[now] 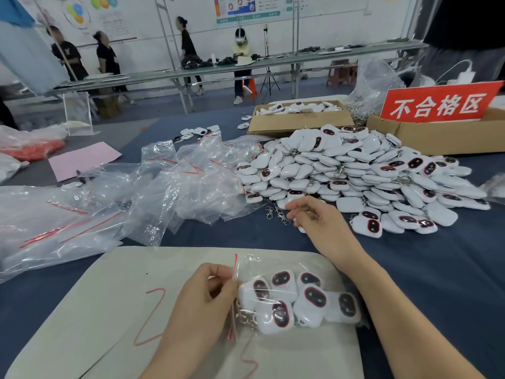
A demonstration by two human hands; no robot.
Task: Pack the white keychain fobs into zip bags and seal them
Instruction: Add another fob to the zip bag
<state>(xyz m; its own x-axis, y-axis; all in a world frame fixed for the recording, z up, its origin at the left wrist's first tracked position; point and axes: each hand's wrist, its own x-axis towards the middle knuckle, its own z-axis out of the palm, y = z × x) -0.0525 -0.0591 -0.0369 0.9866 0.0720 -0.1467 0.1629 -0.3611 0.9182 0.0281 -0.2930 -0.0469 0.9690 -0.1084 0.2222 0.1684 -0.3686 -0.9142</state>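
A clear zip bag (262,265) with a red seal strip lies on a white mat (109,296) near me. Several white keychain fobs (311,298) with dark oval faces are inside it. My left hand (202,302) pinches the bag's mouth at its left edge. A large pile of loose fobs (355,170) sits further back on the right. At the pile's near edge my right hand (319,220) hovers with its fingers loosely curled; a bit of white fob shows under the palm.
Several empty zip bags (177,187) lie heaped to the left of the pile. Behind it stand a cardboard box of fobs (295,123) and a second box (442,138) with a red sign (440,105). Pink paper (82,160) lies far left. People stand at a distant bench.
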